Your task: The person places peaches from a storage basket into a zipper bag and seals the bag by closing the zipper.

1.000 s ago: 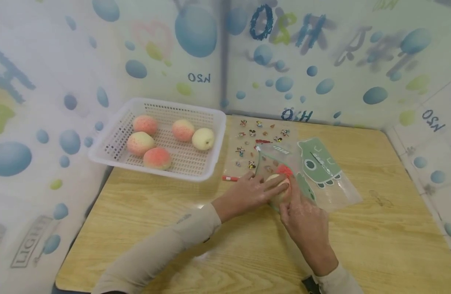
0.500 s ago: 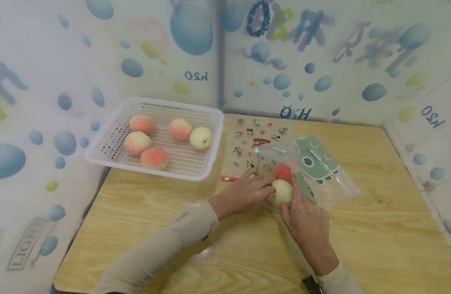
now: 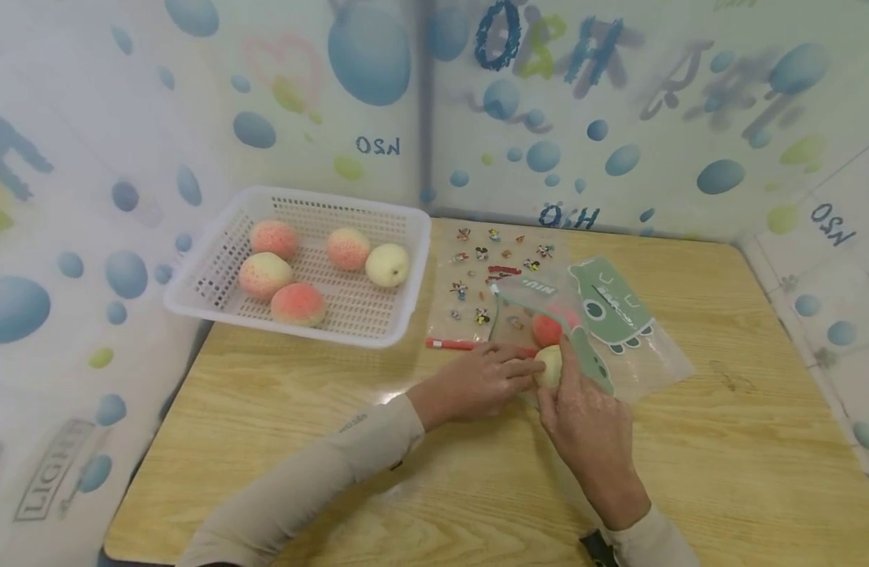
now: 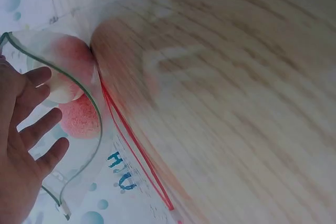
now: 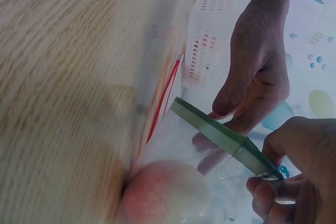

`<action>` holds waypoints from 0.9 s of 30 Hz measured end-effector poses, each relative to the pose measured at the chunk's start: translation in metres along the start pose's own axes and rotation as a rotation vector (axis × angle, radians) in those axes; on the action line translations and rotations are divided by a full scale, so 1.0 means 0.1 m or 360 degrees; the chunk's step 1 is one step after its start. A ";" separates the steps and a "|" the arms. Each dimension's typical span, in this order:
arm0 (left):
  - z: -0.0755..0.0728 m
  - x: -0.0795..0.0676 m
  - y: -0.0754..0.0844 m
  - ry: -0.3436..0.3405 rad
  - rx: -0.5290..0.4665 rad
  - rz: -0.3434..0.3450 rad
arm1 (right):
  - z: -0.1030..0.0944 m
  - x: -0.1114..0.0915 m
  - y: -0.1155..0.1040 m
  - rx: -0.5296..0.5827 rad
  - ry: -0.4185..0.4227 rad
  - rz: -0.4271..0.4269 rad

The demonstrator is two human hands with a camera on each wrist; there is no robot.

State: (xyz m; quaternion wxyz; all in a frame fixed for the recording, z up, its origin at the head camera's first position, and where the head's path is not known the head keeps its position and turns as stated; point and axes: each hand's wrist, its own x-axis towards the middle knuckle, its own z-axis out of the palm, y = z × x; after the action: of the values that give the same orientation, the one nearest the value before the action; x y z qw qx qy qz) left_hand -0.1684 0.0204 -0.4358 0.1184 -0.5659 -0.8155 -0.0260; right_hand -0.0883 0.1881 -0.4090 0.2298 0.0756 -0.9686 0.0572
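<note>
A clear zip bag with a green rim [image 5: 220, 135] lies with its mouth spread toward the person. My right hand [image 3: 589, 425] pinches that rim between thumb and fingers, its index finger stretched along the bag. My left hand [image 3: 480, 382] reaches in at the mouth, fingers fairly straight, fingertips at a pale peach [image 3: 548, 364]. Just beyond is a red peach [image 3: 546, 331], under the clear plastic. In the left wrist view the left fingers are spread before the peaches [image 4: 80, 118]. A pink-and-pale peach [image 5: 165, 192] shows through the plastic in the right wrist view.
A white perforated basket [image 3: 335, 335] with several peaches stands at the back left of the wooden table [image 3: 746, 339]. A flat clear bag with cartoon prints and a red slider strip [image 3: 449, 344] lies beneath. A green dinosaur-print bag [image 3: 611, 307] lies to the right.
The left fingers drew back from the pale peach, then stretched onto it again. Both peaches have shifted slightly away from the person, deeper into the bag. The right hand has stayed almost still.
</note>
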 end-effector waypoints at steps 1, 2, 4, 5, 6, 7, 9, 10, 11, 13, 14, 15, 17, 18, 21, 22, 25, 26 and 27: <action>0.01 0.01 0.01 -0.0013 -0.0011 0.0015 | 0.00 0.00 0.00 -0.0002 0.0004 -0.0001; 0.01 0.01 0.02 -0.0016 -0.0011 0.0030 | -0.01 0.00 0.00 -0.0004 0.0020 -0.0009; 0.02 0.02 0.03 -0.0016 0.0008 0.0052 | -0.01 0.00 0.00 -0.0016 0.0061 -0.0032; 0.02 0.03 0.04 -0.0013 0.0013 0.0057 | -0.01 0.00 0.01 -0.0020 0.0085 -0.0047; 0.02 0.02 0.04 -0.0009 0.0017 0.0061 | -0.01 0.00 0.01 -0.0024 0.0106 -0.0054; 0.01 0.02 0.05 0.0001 0.0023 0.0065 | -0.01 0.01 0.02 -0.0029 0.0125 -0.0061; -0.01 0.00 0.05 0.0019 0.0035 0.0067 | -0.01 0.01 0.03 -0.0036 0.0148 -0.0062; -0.03 -0.01 0.05 0.0040 0.0027 0.0061 | -0.02 0.01 0.04 -0.0034 0.0153 -0.0060; -0.05 -0.02 0.05 0.0054 0.0027 0.0056 | -0.02 0.01 0.04 -0.0028 0.0147 -0.0054; -0.08 -0.03 0.04 0.0100 0.0019 0.0047 | -0.03 0.02 0.04 -0.0015 0.0123 -0.0035; -0.10 -0.04 0.04 0.0116 0.0016 0.0044 | -0.03 0.02 0.04 -0.0006 0.0108 -0.0026; -0.12 -0.05 0.04 0.0132 0.0007 0.0040 | -0.03 0.02 0.04 0.0001 0.0093 -0.0019; -0.15 -0.07 0.03 0.0141 0.0004 0.0034 | -0.03 0.02 0.03 0.0016 0.0068 -0.0006; -0.17 -0.08 0.02 0.0137 0.0004 0.0029 | -0.03 0.02 0.03 0.0017 0.0060 -0.0003; -0.23 -0.13 0.00 0.0089 0.0026 0.0005 | -0.02 0.02 0.02 0.0019 0.0071 -0.0005; -0.24 -0.15 -0.01 0.0068 0.0042 -0.0002 | -0.02 0.02 0.02 0.0021 0.0083 -0.0007; -0.29 -0.21 -0.03 0.0019 0.0084 -0.0014 | -0.01 0.02 0.01 0.0025 0.0109 -0.0007; -0.31 -0.22 -0.04 0.0004 0.0105 -0.0018 | -0.01 0.01 0.01 0.0026 0.0115 -0.0005; -0.32 -0.24 -0.05 0.0002 0.0115 -0.0022 | -0.01 0.01 0.01 0.0028 0.0117 -0.0002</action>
State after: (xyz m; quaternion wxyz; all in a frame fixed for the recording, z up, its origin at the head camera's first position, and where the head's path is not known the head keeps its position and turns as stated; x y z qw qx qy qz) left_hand -0.1595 -0.0086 -0.4092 0.1392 -0.5556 -0.8197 0.0023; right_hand -0.0893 0.1893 -0.4077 0.2647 0.0761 -0.9589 0.0683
